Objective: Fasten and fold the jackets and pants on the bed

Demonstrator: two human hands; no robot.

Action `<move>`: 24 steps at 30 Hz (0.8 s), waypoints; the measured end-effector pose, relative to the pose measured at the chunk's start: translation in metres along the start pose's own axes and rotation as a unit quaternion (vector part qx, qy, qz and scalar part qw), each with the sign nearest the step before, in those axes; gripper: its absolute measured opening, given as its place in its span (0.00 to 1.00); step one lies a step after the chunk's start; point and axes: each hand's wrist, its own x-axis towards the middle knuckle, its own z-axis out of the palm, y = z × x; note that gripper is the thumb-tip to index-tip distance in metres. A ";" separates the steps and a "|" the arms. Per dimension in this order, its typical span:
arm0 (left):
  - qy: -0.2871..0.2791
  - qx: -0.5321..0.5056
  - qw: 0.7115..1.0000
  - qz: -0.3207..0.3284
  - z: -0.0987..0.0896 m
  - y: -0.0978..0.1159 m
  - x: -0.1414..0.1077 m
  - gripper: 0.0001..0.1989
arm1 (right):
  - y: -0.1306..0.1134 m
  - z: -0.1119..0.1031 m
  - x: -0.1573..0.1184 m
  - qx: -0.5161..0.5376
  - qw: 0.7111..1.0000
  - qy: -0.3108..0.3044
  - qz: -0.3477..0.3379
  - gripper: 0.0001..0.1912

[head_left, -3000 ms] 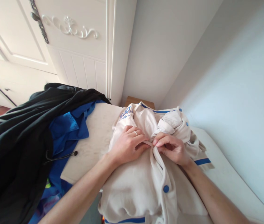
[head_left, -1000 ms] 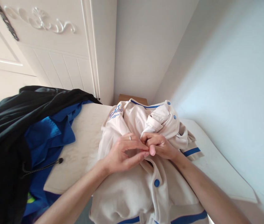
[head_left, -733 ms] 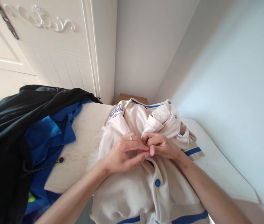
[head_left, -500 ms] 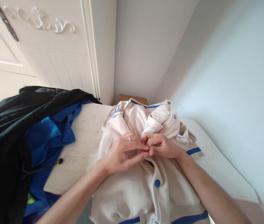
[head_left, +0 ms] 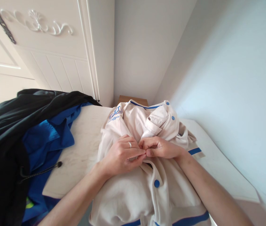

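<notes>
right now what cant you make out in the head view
Head view: whatever is between the fingertips of the left hand and right hand, hidden by fingers.
Head view: small lettering on the pale jacket, too small to read.
Head view: the black garment's left end, cut off by the edge.

The jacket (head_left: 128,191) lies on the board (head_left: 83,138), beside piled clothes (head_left: 3,138).

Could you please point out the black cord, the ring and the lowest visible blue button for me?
Black cord (head_left: 40,172): head view, middle of its length.
Ring (head_left: 130,145): head view, front of its band.
Lowest blue button (head_left: 156,183): head view, centre of its face.
</notes>
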 end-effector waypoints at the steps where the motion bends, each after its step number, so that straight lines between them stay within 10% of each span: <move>1: 0.001 0.021 1.000 0.008 0.001 -0.001 -0.001 0.05 | 0.000 0.000 0.001 0.003 1.000 -0.003 0.009 0.24; 24: 0.003 0.128 0.991 0.040 0.000 0.000 0.000 0.12 | -0.002 0.003 0.004 0.074 0.995 -0.004 0.072 0.26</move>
